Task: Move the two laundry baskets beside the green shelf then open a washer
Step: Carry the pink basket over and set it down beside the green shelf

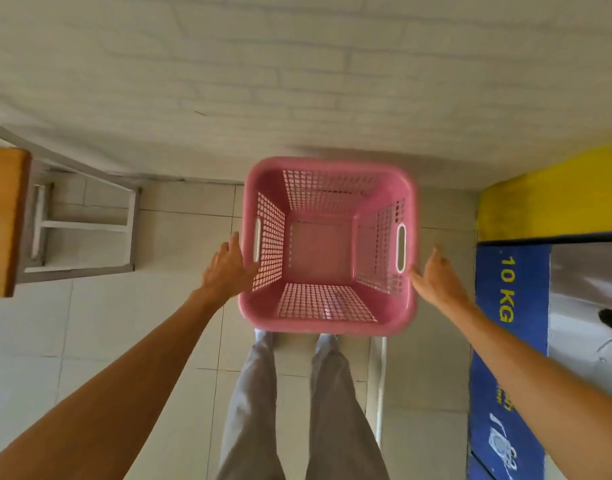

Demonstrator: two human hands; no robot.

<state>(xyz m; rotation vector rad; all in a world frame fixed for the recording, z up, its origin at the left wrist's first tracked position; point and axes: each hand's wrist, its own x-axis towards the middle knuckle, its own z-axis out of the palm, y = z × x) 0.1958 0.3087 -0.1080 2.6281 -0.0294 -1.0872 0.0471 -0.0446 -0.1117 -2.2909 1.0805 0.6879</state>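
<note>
Tiled floor (180, 237); pink basket (327, 306) between open hands

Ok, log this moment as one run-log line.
pink basket: empty, on floor by wall | left hand: open, at left rim | right hand: open, at right rim | washer: right of basket

A laundromat: at the right of the frame a blue-fronted washer (509, 341) marked "10 KG", a pink laundry basket (327, 320) on the tiled floor (96, 327), white brick wall (228, 64).
</note>
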